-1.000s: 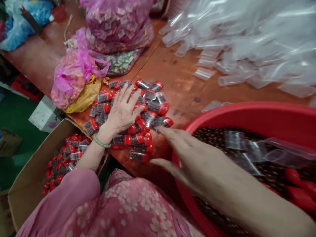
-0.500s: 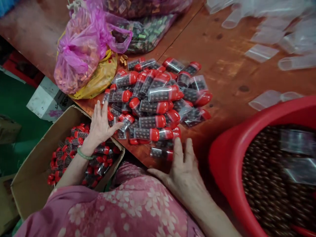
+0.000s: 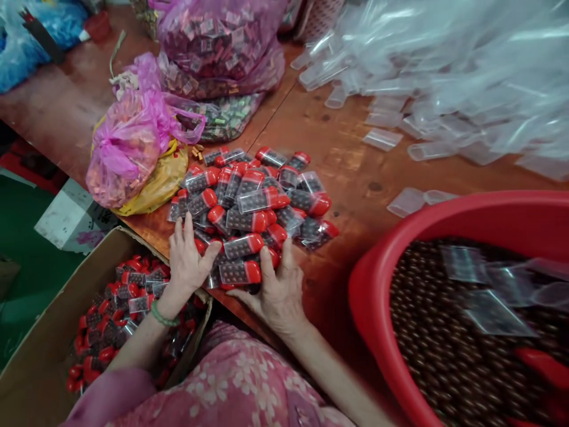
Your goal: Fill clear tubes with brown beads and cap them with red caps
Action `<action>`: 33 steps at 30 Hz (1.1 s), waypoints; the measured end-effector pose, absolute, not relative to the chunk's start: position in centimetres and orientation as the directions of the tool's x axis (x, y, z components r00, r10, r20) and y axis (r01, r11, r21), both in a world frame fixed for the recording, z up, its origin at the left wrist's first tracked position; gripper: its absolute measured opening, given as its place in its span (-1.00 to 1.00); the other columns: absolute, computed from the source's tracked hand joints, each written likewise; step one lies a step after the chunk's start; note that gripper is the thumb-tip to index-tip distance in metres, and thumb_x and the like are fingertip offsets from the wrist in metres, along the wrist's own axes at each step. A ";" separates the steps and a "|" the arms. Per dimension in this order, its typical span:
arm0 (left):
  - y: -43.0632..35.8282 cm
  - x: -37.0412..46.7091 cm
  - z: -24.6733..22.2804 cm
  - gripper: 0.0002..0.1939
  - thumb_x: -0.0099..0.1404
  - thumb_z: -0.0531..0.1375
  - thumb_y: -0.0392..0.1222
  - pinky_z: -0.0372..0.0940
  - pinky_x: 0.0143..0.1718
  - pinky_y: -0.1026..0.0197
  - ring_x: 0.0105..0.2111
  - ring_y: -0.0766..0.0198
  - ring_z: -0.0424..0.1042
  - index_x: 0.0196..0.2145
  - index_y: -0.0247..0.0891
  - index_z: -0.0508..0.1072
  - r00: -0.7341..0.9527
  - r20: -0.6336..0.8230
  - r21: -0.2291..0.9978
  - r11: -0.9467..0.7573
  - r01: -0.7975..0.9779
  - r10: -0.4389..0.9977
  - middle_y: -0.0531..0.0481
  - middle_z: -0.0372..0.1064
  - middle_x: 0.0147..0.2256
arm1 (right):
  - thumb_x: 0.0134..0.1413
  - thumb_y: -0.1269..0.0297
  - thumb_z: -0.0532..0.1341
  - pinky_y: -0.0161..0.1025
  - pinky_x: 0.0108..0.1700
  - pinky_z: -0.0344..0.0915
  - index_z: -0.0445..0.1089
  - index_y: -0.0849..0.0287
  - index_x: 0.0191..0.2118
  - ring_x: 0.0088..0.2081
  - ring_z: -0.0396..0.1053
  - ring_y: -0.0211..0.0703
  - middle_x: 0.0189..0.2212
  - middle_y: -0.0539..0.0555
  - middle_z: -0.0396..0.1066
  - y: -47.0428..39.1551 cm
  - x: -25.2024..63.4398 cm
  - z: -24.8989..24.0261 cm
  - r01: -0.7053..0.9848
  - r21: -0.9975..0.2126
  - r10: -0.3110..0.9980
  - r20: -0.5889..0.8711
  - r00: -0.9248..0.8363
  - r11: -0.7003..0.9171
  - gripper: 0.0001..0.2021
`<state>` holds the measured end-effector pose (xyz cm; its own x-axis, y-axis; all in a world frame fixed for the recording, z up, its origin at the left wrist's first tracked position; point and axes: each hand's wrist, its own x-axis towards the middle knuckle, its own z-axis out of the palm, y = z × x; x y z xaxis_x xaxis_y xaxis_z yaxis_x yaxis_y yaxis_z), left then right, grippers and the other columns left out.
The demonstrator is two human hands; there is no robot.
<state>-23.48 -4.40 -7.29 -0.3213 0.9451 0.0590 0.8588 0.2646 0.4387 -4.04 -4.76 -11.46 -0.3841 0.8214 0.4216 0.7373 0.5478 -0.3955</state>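
Note:
A heap of clear plastic tubes (image 3: 253, 220) with red caps, filled with small dark balls, lies at the near edge of the wooden table (image 3: 347, 160). At the heap's left side is my left hand (image 3: 189, 258), fingers spread, with a green bracelet on the wrist. My right hand (image 3: 278, 290) lies against the near right side of the heap, its thumb and fingers apart around the closest tubes. Neither hand has closed on a tube. Below my left forearm, a cardboard box (image 3: 53, 314) holds many more of the filled tubes (image 3: 120, 302).
A red tub (image 3: 368, 284) of dark balls (image 3: 427, 332), with clear sleeves on top, stands at right. Empty clear sleeves (image 3: 444, 83) are piled at the back right. Pink bags (image 3: 217, 47) and a yellow bag (image 3: 155, 184) sit at the back left.
The view has shifted, showing more of the table's far side. My right hand has come in closer to my left, pressing in on the near tubes. My left hand stays at the heap's left side.

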 end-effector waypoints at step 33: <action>-4.1 -24.5 -5.4 -0.75 0.23 0.24 -0.09 0.28 0.06 0.14 -0.05 0.20 0.42 -0.15 -0.19 0.55 -0.448 -0.102 0.986 0.149 0.071 0.888 -0.04 0.45 -0.08 | 0.07 0.19 0.28 0.13 0.14 0.22 0.11 -0.04 0.27 0.23 0.13 0.21 0.33 0.19 -0.12 -2.3 -10.9 -8.6 0.459 -0.617 0.765 0.571 -0.297 0.639 -0.36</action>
